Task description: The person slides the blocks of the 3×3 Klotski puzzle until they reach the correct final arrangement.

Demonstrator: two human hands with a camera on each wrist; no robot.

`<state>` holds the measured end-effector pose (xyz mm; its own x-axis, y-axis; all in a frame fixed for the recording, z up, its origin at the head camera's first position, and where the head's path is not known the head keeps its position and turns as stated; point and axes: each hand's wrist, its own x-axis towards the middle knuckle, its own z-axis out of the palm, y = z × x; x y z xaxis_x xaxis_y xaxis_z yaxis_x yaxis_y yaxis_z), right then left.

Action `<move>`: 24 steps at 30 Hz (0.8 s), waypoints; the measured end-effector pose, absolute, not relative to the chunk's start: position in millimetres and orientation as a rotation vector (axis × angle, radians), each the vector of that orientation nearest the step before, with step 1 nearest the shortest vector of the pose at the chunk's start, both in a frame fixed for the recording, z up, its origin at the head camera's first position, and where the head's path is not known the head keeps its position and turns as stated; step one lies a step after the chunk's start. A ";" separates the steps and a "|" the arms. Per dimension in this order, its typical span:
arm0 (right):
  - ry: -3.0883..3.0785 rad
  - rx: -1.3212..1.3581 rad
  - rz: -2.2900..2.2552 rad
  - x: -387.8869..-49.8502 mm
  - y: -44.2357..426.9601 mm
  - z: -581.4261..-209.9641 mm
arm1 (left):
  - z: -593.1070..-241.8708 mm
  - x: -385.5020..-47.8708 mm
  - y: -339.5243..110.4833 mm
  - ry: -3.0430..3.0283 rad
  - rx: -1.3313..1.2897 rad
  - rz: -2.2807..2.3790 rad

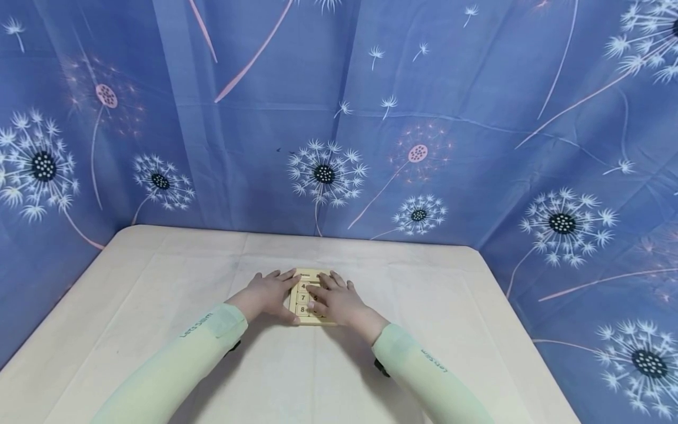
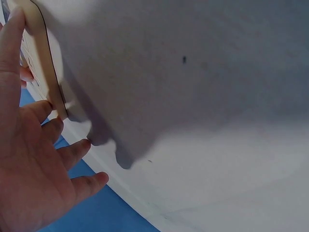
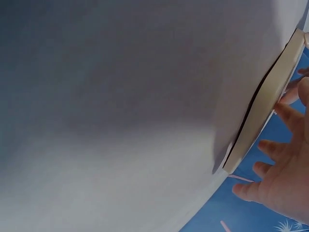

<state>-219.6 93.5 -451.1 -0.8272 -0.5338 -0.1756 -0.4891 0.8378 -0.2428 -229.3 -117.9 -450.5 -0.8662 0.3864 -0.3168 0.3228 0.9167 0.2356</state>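
A pale wooden number sliding puzzle lies on the table, with tiles 4, 7 and 8 readable in its left column. My left hand holds the puzzle's left side, thumb at the near corner and index finger towards the far corner. The other left fingers spread out beyond the edge in the left wrist view. Over the right part of the puzzle, my right hand has its thumb and index finger extended onto the tiles, hiding several of them. The right wrist view shows the puzzle's side wall beside these loosely spread fingers.
A cream cloth covers the table. Blue curtains printed with dandelions stand along its far edge and both sides. Pale green sleeves cover both forearms.
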 end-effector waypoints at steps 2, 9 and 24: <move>2.782 -0.790 -0.278 -219.7 93.7 -451.4 | -450.6 -229.4 -118.0 2.713 0.520 0.250; 2.804 -0.841 -0.287 -219.5 95.5 -451.5 | -450.1 -229.2 -117.9 2.711 0.521 0.250; 2.849 -0.823 -0.411 -217.3 123.9 -455.3 | -452.8 -231.1 -117.1 2.719 0.506 0.233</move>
